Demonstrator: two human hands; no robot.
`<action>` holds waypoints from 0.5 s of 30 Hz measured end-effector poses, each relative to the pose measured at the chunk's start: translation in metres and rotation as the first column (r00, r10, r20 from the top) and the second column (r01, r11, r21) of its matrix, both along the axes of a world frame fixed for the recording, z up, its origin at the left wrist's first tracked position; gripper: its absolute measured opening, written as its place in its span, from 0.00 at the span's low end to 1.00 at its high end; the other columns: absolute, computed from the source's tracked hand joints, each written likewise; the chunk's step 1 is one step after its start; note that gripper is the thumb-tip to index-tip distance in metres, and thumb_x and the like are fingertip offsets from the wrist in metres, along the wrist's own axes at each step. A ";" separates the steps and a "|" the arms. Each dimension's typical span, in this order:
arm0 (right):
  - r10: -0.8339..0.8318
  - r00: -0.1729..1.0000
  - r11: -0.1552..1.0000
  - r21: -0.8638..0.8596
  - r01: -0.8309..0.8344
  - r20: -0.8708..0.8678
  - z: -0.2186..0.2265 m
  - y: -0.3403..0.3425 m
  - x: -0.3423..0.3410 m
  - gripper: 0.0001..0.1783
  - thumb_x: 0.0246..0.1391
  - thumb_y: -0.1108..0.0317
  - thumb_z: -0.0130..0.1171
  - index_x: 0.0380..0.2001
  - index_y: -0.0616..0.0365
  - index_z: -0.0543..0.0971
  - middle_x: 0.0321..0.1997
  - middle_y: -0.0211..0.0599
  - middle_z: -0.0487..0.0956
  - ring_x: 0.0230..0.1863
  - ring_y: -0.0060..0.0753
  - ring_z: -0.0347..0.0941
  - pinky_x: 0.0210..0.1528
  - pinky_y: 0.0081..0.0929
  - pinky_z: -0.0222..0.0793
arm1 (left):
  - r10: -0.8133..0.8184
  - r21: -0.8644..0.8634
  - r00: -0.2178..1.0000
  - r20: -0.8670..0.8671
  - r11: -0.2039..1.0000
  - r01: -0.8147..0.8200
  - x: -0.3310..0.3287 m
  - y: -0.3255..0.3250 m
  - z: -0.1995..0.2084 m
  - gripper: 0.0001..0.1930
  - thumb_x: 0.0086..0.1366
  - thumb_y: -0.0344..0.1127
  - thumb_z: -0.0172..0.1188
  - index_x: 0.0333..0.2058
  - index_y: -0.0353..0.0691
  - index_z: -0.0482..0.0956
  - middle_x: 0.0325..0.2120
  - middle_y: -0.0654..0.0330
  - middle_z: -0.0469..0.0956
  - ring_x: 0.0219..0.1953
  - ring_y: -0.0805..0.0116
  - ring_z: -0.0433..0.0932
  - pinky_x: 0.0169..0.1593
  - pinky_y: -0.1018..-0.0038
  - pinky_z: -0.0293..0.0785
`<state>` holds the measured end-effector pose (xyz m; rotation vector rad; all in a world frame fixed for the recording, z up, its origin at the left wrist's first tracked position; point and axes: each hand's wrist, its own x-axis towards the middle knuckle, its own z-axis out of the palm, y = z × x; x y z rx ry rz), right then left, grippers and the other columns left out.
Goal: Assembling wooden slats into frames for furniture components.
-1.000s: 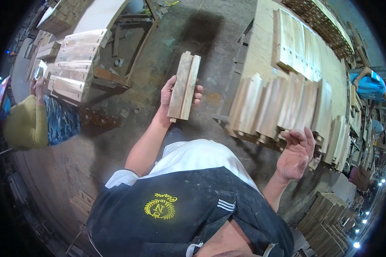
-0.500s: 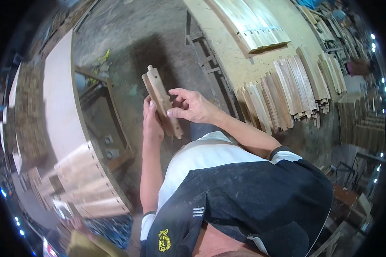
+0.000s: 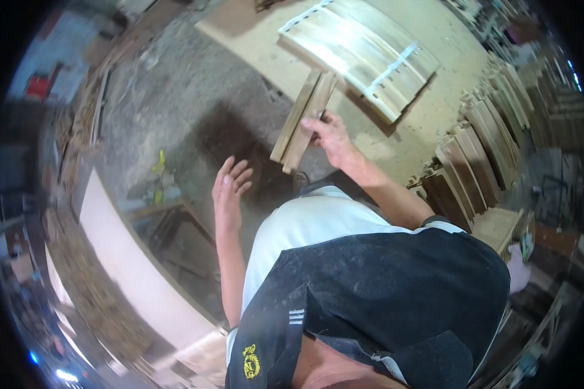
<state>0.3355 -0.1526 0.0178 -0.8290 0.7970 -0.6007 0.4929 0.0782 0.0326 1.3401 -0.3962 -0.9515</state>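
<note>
In my right hand [image 3: 334, 141] is a short length of wood [image 3: 297, 131], gripped near its middle with the thumb on top. It shows two long strips side by side; whether these are two pieces or one grooved piece I cannot tell. The wood tilts up and to the right, its upper end close to the edge of the pale table. My left hand [image 3: 230, 185] hangs apart from it to the left, over the floor, fingers spread and holding nothing.
Across the pale tabletop [image 3: 253, 48] lies a slatted wooden panel [image 3: 350, 48] with a light strip across it. Stacked wooden slats [image 3: 467, 152] line the right side. A long pale board [image 3: 133, 253] stands on the left beside piled wood [image 3: 87, 279]. Something yellow [image 3: 159, 162] lies on the floor.
My left hand has let go of the wood and moved away. My right hand has carried the wood up and to the right, toward the table. The view has turned toward the table.
</note>
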 end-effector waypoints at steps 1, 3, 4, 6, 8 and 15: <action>-0.097 0.995 0.995 -0.015 0.097 -0.006 0.002 -0.023 -0.001 0.14 0.52 0.69 0.65 0.41 0.62 0.78 0.36 0.39 0.81 0.32 0.33 0.80 0.32 0.36 0.82 | 0.002 0.032 1.000 -0.026 0.999 -0.002 0.017 -0.004 -0.014 0.32 0.73 0.51 0.47 0.66 0.33 0.59 0.59 0.46 0.71 0.57 0.58 0.73 0.57 0.66 0.68; -0.282 0.958 0.944 -0.190 0.269 -0.045 0.010 -0.075 -0.017 0.15 0.51 0.68 0.67 0.42 0.63 0.78 0.37 0.38 0.81 0.36 0.31 0.80 0.35 0.35 0.81 | 0.044 0.103 0.997 -0.070 0.994 -0.036 0.036 -0.011 -0.040 0.31 0.73 0.50 0.46 0.66 0.33 0.60 0.58 0.46 0.71 0.56 0.57 0.74 0.56 0.66 0.68; -0.380 0.923 0.886 -0.308 0.347 -0.052 0.020 -0.099 -0.030 0.16 0.51 0.68 0.67 0.42 0.63 0.78 0.38 0.38 0.81 0.37 0.31 0.80 0.37 0.35 0.81 | 0.072 0.144 0.994 -0.084 0.988 -0.060 0.046 -0.015 -0.054 0.31 0.74 0.50 0.46 0.65 0.33 0.60 0.58 0.46 0.71 0.56 0.57 0.74 0.56 0.65 0.69; -0.535 0.845 0.737 -0.477 0.479 0.021 0.026 -0.143 -0.061 0.16 0.51 0.70 0.66 0.44 0.63 0.79 0.40 0.38 0.82 0.40 0.29 0.79 0.41 0.29 0.79 | 0.083 0.196 0.989 -0.121 0.979 -0.058 0.068 -0.033 -0.072 0.30 0.74 0.50 0.47 0.65 0.33 0.61 0.58 0.46 0.71 0.56 0.56 0.74 0.55 0.65 0.69; -0.555 0.831 0.697 -0.556 0.453 -0.018 0.018 -0.176 -0.099 0.17 0.52 0.72 0.66 0.46 0.64 0.78 0.41 0.39 0.82 0.41 0.31 0.79 0.44 0.30 0.80 | 0.070 0.216 0.980 -0.185 0.976 -0.029 0.085 -0.053 -0.085 0.30 0.73 0.50 0.48 0.64 0.33 0.61 0.58 0.46 0.71 0.56 0.56 0.75 0.55 0.64 0.70; -0.589 0.780 0.670 -0.667 0.326 -0.210 -0.019 -0.211 -0.131 0.15 0.52 0.73 0.67 0.44 0.61 0.79 0.41 0.35 0.82 0.42 0.26 0.78 0.48 0.26 0.77 | -0.441 0.249 0.892 0.100 0.879 0.407 0.173 -0.244 -0.062 0.27 0.70 0.44 0.56 0.60 0.31 0.68 0.54 0.49 0.75 0.56 0.61 0.75 0.55 0.69 0.70</action>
